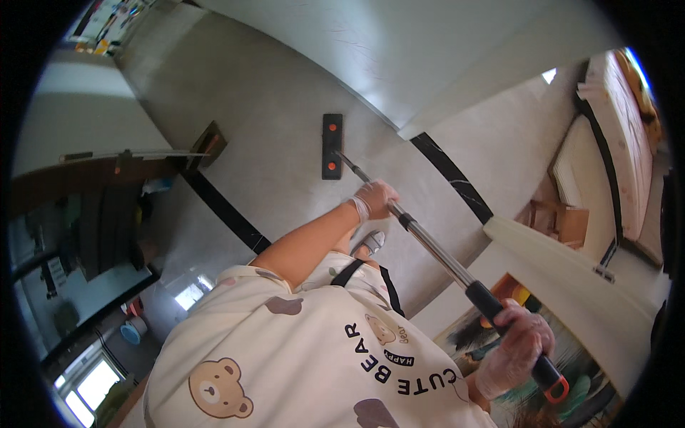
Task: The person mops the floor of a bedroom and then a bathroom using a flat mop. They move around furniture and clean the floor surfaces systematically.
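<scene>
A flat mop with a black rectangular head [332,146] and two orange discs on it lies against the pale floor ahead of me. Its telescopic metal pole [436,249] runs back diagonally towards my right side. My left hand [376,200], in a clear disposable glove, grips the lower pole. Higher up, my right hand [518,342], gloved the same way, is closed around the black handle grip [484,300]. A red hanging loop [557,390] sticks out past that hand at the pole's end. One foot in a grey slipper [370,243] shows below the pole.
A white wall corner [404,128] juts in ahead. Black stone threshold strips cross doorways at right [452,179] and left [225,208]. An open door [567,257] and a painting [535,331] stand on my right. Beyond are a bed [615,144] and a cardboard box [573,227].
</scene>
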### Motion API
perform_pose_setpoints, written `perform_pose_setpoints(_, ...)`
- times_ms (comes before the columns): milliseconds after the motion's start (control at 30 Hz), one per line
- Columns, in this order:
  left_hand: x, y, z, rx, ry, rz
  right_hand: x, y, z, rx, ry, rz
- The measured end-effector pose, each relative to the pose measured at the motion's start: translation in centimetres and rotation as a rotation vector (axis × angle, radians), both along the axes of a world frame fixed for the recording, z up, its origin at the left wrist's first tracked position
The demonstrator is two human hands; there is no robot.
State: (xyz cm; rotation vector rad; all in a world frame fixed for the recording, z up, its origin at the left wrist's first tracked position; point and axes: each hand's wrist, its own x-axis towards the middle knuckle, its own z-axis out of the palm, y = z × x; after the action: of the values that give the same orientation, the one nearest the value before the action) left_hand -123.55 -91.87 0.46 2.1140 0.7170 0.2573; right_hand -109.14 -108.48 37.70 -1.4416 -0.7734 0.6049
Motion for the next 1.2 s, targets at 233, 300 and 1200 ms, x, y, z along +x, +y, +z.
perform_pose_setpoints(233, -13.6, 10.6, -2.9, 0.07, 0.215, 0.184, -6.2, 9.7, -7.8, 0.04, 0.199, 0.355)
perform_pose_setpoints(300, -18.9, 14.3, -3.6, 0.015, 0.438, 0.099, -10.0, 11.5, -10.1, -0.155, 0.123, 0.457)
perform_pose_setpoints(1200, -11.1, -2.5, 12.3, 0.191, -0.286, 1.033, -1.8, -1.6, 2.1, 0.386, 0.014, 0.738)
